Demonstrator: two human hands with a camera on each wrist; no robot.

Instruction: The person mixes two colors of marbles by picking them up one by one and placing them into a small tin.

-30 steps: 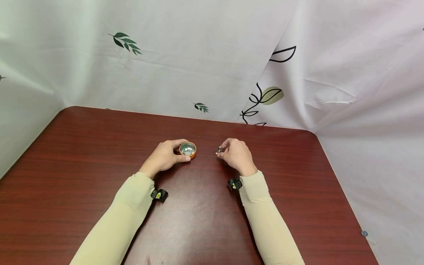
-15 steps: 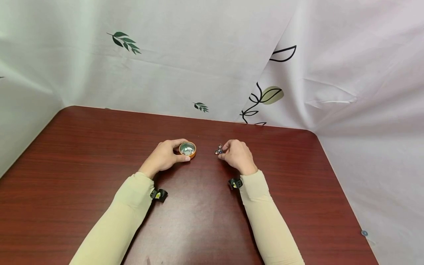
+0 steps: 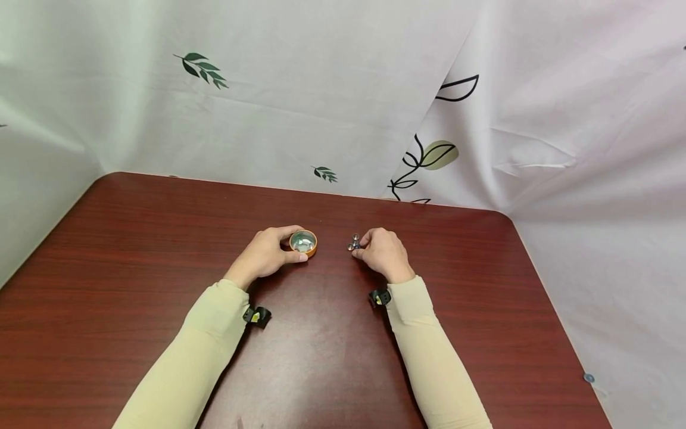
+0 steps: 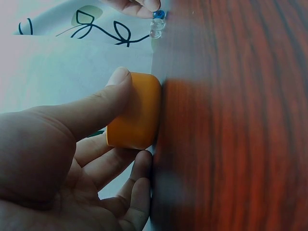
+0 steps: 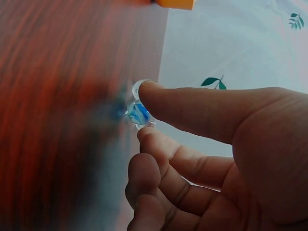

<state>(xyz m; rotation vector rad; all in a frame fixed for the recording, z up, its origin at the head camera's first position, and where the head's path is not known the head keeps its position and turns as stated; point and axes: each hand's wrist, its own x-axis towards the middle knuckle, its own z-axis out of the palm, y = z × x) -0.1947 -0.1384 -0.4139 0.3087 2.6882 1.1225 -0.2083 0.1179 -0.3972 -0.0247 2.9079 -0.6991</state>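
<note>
Left hand point(image 3: 266, 252) and right hand point(image 3: 384, 252) out over the table point(image 3: 316, 357), palms inward.
The left grips an orange dish point(image 4: 138, 113) thumb-to-fingers; the right pinches glass marbles point(image 5: 138, 114) by thumb and forefinger.

Tbl point(image 3: 321, 357) (dk red) w/ orange dish point(image 4: 142, 110) & marbles point(image 3: 355, 243).

A glossy, red-brown, wood-grained table point(image 3: 134, 268) with rounded far corners fills the lower background; pale, creased fabric sheeting point(image 3: 300, 107) hangs behind and beside it, printed with dark-green leaf sprigs point(image 3: 205, 70) and a black-outlined vine point(image 3: 409, 167); soft light glares off the tabletop's near middle.
</note>
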